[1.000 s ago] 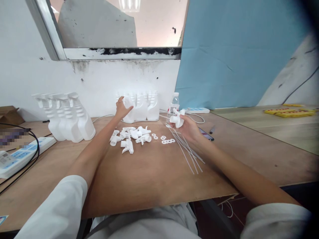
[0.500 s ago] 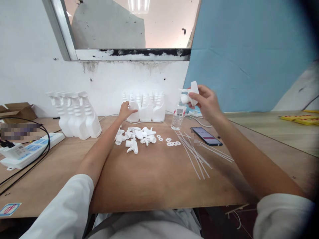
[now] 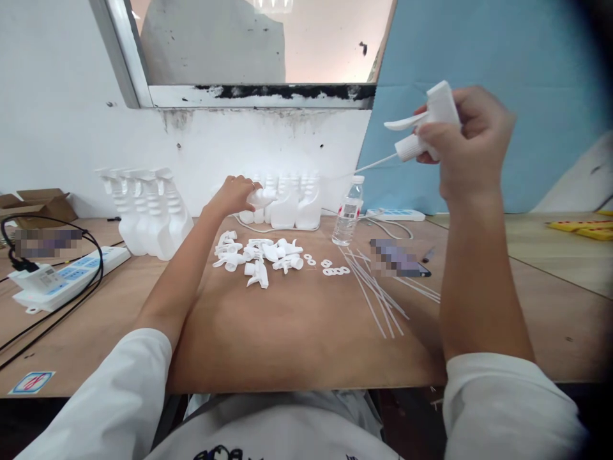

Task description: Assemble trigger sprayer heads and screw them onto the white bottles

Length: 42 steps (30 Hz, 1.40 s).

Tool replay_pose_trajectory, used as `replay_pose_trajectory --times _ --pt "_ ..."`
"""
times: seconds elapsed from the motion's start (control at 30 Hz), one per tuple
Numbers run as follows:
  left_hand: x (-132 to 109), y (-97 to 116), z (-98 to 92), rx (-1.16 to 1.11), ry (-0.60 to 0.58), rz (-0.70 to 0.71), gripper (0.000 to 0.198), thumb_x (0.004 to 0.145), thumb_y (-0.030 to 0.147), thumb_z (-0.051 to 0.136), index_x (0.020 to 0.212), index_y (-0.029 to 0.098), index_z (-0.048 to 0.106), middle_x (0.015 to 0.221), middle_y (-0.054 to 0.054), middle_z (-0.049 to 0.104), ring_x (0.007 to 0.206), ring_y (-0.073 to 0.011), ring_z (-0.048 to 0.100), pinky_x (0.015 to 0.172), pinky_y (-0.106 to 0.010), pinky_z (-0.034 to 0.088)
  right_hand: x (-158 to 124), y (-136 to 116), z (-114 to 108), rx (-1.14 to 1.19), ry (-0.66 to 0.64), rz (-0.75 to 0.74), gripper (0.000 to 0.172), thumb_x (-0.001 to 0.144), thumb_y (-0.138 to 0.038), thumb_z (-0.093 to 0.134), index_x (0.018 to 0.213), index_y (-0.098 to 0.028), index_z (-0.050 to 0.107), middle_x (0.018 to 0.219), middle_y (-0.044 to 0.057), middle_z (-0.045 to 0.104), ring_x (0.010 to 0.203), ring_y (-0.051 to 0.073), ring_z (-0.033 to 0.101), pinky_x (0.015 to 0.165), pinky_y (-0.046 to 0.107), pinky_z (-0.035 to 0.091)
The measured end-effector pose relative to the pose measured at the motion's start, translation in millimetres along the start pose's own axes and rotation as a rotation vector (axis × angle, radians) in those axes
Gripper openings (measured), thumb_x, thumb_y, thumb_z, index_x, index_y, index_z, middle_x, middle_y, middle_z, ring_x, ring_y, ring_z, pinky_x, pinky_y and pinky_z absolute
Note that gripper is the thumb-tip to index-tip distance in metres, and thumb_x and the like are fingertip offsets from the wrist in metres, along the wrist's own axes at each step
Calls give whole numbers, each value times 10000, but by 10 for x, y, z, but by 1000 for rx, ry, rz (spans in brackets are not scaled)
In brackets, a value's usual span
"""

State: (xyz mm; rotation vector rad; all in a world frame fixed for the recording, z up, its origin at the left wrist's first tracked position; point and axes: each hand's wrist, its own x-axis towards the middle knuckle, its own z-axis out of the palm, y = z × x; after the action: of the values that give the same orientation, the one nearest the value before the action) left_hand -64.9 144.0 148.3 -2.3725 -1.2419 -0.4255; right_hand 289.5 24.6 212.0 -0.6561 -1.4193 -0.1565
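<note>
My right hand is raised before the blue sheet, closed around a white trigger sprayer. A thin dip tube runs from its ribbed collar, down and to the left. At the back, my left hand grips a white plastic bottle that is tipped over, its neck toward the right; the hand covers most of its body. Behind it, several white bottles without sprayers stand against the wall. Loose trigger sprayers lie in a pile on the table, right of my left forearm.
Small white rings and thin white tubes lie on the table. A clear water bottle stands beside a phone. On the left are several bottles with sprayers, a power strip with black cables and a cardboard box.
My right hand has risen to the right with the sprayer, bringing its tube into view. My left hand has closed on a bottle and tipped it to the right.
</note>
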Motion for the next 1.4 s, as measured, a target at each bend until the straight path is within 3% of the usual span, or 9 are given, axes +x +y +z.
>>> replay_pose_trajectory --times 0.17,0.57,0.73,0.9,1.07,1.27,1.4 --pt "5 53 46 34 -15 28 488 791 326 718 1244 209 578 1134 -120 646 1151 -325 500 973 -413 299 -28 0 43 0 -29 78 195 745 -22 636 817 -175 733 646 -22 593 489 47 474 391 187 351" --pt "-2 163 -13 -10 -28 50 512 755 269 746 1232 177 587 1094 -125 651 1142 -338 515 965 -409 293 -44 44 31 61 -145 -1 199 747 -29 628 853 -168 723 747 -1 658 516 49 498 421 221 338" --pt "-33 341 -213 -87 22 103 494 768 371 729 1206 197 582 1013 -79 652 1063 -299 535 964 -394 298 -118 -61 108 50 -235 32 192 756 -75 684 918 -170 725 826 -3 653 570 53 518 471 214 409" --pt "-150 638 -518 -267 26 139 510 702 567 735 1035 197 625 729 -11 565 796 -239 560 830 -341 358 -220 -188 263 142 -414 81 236 777 -178 741 1010 -166 703 914 9 644 630 81 564 558 255 487" --pt "-262 944 -716 -388 72 187 483 697 584 724 926 175 608 782 -13 562 788 -212 550 745 -308 352 -293 -298 378 213 -521 36 303 780 -260 770 1059 -183 680 924 11 633 759 120 586 637 256 511" --pt "-239 1141 -635 -552 51 165 502 668 565 759 919 168 581 773 -15 568 766 -207 561 706 -303 373 -322 -326 410 243 -470 78 351 737 -298 817 1039 -219 656 900 6 654 797 145 608 666 270 518" --pt "-193 1242 -495 -569 -12 133 609 600 637 784 940 171 587 788 -41 592 752 -241 588 690 -330 412 -320 -261 426 212 -584 128 304 719 -282 816 971 -185 678 862 -12 626 777 130 604 665 261 525"
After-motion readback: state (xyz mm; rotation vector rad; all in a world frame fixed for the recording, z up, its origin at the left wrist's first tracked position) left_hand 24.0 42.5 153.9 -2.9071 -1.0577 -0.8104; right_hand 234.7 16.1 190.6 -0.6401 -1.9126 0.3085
